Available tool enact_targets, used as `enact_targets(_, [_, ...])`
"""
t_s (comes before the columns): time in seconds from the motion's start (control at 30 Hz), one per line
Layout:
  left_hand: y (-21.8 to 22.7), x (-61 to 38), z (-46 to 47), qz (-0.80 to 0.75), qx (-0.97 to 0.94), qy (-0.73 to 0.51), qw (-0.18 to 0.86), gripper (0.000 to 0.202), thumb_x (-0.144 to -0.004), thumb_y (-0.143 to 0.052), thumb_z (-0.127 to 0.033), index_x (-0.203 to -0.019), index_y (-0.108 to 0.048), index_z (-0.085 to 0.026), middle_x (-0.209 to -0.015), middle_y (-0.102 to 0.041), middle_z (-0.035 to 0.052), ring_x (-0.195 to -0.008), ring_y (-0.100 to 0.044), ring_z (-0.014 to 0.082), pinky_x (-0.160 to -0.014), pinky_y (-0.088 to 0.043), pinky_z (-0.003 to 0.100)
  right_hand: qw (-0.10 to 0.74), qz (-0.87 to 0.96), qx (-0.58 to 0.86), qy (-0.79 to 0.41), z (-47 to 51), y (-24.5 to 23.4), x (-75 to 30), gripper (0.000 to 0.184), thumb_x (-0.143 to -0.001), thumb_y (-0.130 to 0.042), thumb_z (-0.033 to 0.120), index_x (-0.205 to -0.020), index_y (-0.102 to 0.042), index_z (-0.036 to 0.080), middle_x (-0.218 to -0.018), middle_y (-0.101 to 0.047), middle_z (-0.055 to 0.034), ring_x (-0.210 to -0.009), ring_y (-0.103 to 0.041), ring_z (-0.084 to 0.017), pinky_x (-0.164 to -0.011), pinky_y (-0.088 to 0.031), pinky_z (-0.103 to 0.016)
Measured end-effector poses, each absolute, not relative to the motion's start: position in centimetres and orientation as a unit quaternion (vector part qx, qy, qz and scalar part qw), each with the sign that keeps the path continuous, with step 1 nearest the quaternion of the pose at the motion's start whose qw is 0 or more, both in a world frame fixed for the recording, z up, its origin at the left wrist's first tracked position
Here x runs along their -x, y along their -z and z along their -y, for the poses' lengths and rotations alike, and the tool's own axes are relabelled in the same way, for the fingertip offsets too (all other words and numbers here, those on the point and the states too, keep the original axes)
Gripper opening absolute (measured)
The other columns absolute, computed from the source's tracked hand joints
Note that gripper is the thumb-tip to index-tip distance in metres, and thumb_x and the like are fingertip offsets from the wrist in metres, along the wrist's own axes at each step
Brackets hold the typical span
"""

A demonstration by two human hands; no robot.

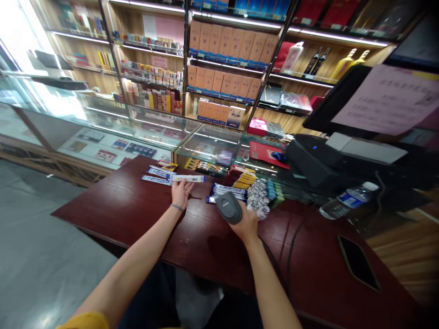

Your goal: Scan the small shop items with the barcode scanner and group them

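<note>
My left hand (180,194) grips a long narrow snack packet (194,178), its pale side with a barcode facing up. Just beyond that hand lie a few blue-and-white packets (154,174) and a yellow-and-red packet (167,165). In my right hand (247,221) is a dark grey barcode scanner (229,208), its head pointing forward and its cord trailing over the table. Behind the scanner sits a stack of blue-and-white packets (224,189). Beside the stack are red-and-yellow packets (244,177) and several clear-wrapped rolls (259,198), with blue and green ones at their right.
The dark red table (116,201) meets a glass display counter (209,137) at the back. To the right are a water bottle (348,201), a phone (358,262), a black printer-like machine (308,160) and a monitor with a pink paper sheet (387,100). Stocked shelves line the wall.
</note>
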State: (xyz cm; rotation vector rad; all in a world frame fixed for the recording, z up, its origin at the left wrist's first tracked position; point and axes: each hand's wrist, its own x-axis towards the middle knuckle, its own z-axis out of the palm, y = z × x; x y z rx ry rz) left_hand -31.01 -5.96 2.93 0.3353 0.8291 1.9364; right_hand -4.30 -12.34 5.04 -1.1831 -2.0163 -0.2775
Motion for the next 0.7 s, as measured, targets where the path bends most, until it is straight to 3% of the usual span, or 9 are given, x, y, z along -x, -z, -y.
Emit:
enact_targets(0.17, [-2.9, 30.4, 6.1, -0.371, -0.212, -0.778, 0.462, 0.025, -0.082, -0.072, -0.03, -0.097, -0.054, -0.021, -0.091, -0.072, 0.0026, -0.079, -0.071, 0.014, -0.071, -0.057, 0.025, 0.469, 0.688, 0.526, 0.171, 11.4, -4.6, 2.2, 0.047, -0.077, -0.063, 0.044, -0.113, -0.061, 0.013, -0.075, -0.072, -0.0092, -0.062, -0.069, -0.025, -0.059, -0.054, -0.033])
enact_targets(0.27, [-3.3, 29.4, 6.7, -0.376, -0.271, -0.757, 0.459, 0.034, -0.082, -0.071, -0.039, -0.106, -0.057, -0.021, -0.078, -0.067, -0.0009, -0.071, -0.071, 0.0167, -0.068, -0.058, 0.028, 0.489, 0.659, 0.539, 0.191, 11.0, -4.4, 1.4, 0.05, -0.078, -0.064, 0.046, -0.115, -0.06, 0.012, -0.078, -0.073, -0.0113, -0.064, -0.07, -0.026, -0.06, -0.054, -0.033])
enact_targets(0.37, [-4.1, 28.0, 7.4, -0.382, -0.333, -0.72, 0.474, 0.038, -0.082, -0.071, -0.036, -0.116, -0.061, -0.022, -0.084, -0.068, 0.0022, -0.078, -0.072, 0.0211, -0.079, -0.058, 0.036, 0.507, 0.647, 0.537, 0.189, 10.8, -4.3, 1.0, 0.053, -0.08, -0.064, 0.047, -0.119, -0.058, 0.011, -0.077, -0.074, -0.0113, -0.064, -0.071, -0.026, -0.061, -0.055, -0.032])
enact_targets(0.47, [-4.4, 26.4, 8.0, -0.392, -0.446, -0.659, 0.462, 0.029, -0.078, -0.073, -0.022, -0.107, -0.072, -0.023, -0.098, -0.07, 0.0082, -0.102, -0.068, 0.0255, -0.099, -0.051, 0.038, 0.521, 0.631, 0.549, 0.171, 10.9, -4.2, 0.7, 0.053, -0.079, -0.066, 0.047, -0.117, -0.057, 0.012, -0.076, -0.074, -0.0109, -0.064, -0.072, -0.027, -0.061, -0.055, -0.032])
enact_targets(0.57, [-3.8, 24.7, 8.2, -0.41, -0.643, -0.544, 0.351, 0.03, -0.078, -0.07, -0.016, -0.104, -0.076, -0.029, -0.109, -0.068, 0.0107, -0.116, -0.059, 0.0285, -0.112, -0.039, 0.044, 0.542, 0.613, 0.556, 0.148, 10.9, -4.3, 0.4, 0.05, -0.078, -0.066, 0.047, -0.115, -0.057, 0.015, -0.077, -0.074, -0.01, -0.065, -0.072, -0.027, -0.06, -0.055, -0.032])
enact_targets(0.7, [-2.1, 22.6, 7.9, -0.423, -0.797, -0.402, 0.158, 0.044, -0.085, -0.059, -0.015, -0.122, -0.071, -0.036, -0.12, -0.062, 0.0115, -0.117, -0.054, 0.0286, -0.11, -0.035, 0.049, 0.565, 0.59, 0.561, 0.134, 10.8, -4.6, 0.1, 0.049, -0.078, -0.066, 0.046, -0.114, -0.056, 0.015, -0.076, -0.074, -0.0106, -0.063, -0.072, -0.028, -0.058, -0.055, -0.032])
